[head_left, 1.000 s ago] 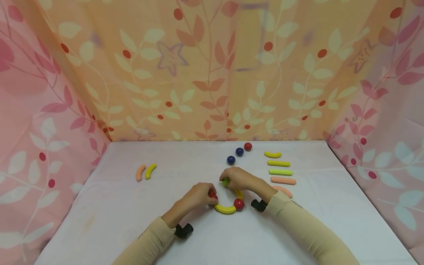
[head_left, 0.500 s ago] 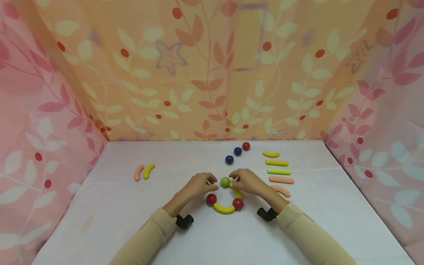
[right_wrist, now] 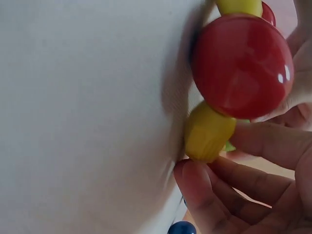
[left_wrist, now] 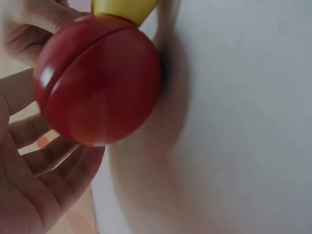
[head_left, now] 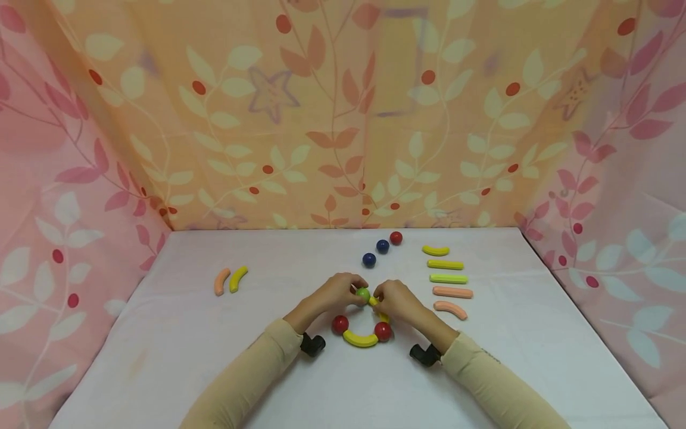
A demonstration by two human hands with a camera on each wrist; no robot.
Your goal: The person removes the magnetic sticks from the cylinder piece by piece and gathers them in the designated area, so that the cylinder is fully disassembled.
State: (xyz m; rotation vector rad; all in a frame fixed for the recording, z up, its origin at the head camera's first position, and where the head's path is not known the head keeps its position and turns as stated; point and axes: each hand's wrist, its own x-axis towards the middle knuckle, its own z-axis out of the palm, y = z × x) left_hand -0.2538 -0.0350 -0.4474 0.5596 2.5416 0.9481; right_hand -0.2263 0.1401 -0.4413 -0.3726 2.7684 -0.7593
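Observation:
In the head view a green ball sits between the thumb and fingers of my left hand. My right hand pinches a curved yellow stick whose far end meets the green ball. Its near end joins a red ball. From there a second curved yellow stick runs left to another red ball, forming an arc open at upper left. In the left wrist view a red ball hides the left fingertips. The right wrist view shows thumb and fingers round the yellow stick.
Two blue balls, one nearer, and a red ball lie behind the hands. Several yellow, green and pink sticks line the right side. A pink and a yellow curved stick lie left. Patterned cloth walls enclose the table.
My left hand has let go of the left red ball and moved up and right to the green ball. My right hand has released the green ball and now pinches the curved yellow stick.

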